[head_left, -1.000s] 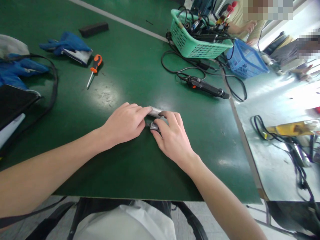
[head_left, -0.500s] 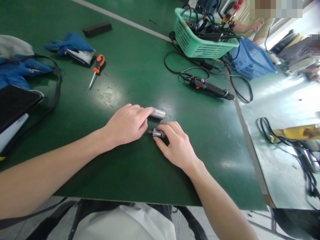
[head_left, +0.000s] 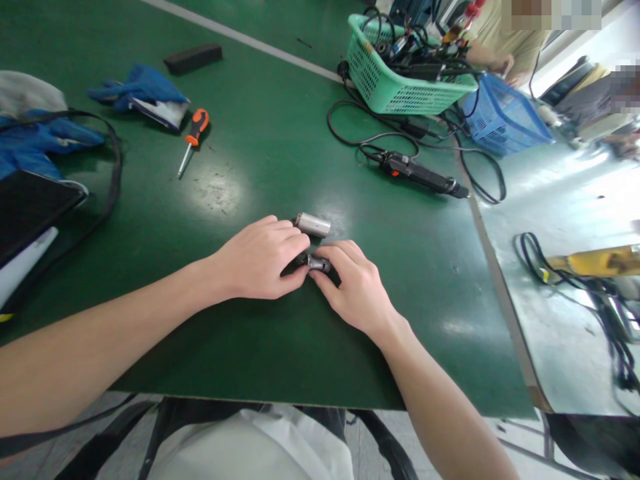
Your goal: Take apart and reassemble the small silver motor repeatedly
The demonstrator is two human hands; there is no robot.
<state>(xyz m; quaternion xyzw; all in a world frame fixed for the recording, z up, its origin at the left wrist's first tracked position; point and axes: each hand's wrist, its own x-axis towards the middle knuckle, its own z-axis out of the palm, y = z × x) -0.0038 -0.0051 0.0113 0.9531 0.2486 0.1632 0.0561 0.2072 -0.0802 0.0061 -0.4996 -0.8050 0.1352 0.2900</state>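
Note:
Between my hands lies a small dark-grey metal cylindrical part [head_left: 320, 264] with a hole in its side. My right hand [head_left: 357, 283] is closed, thumb and fingers gripping this part from the right. From the other side my left hand [head_left: 265, 259] pinches the part's left end with thumb and index finger; the narrow tip there is mostly hidden. Just beyond my left fingers a larger silver metal cylinder [head_left: 314, 225] rests on the green table, its dark left end partly covered by the hand.
An orange-and-black screwdriver [head_left: 193, 142], blue gloves [head_left: 145, 97] and a black block [head_left: 193, 59] lie at the far left. A corded black power screwdriver [head_left: 423, 175] lies right, before a green basket [head_left: 400, 97] of tools and a blue basket [head_left: 505, 120]. A co-worker [head_left: 515, 50] sits beyond.
My left hand has come off the silver cylinder and moved down and right, closing on the left end of the small metal part. My right hand keeps its grip almost unmoved.

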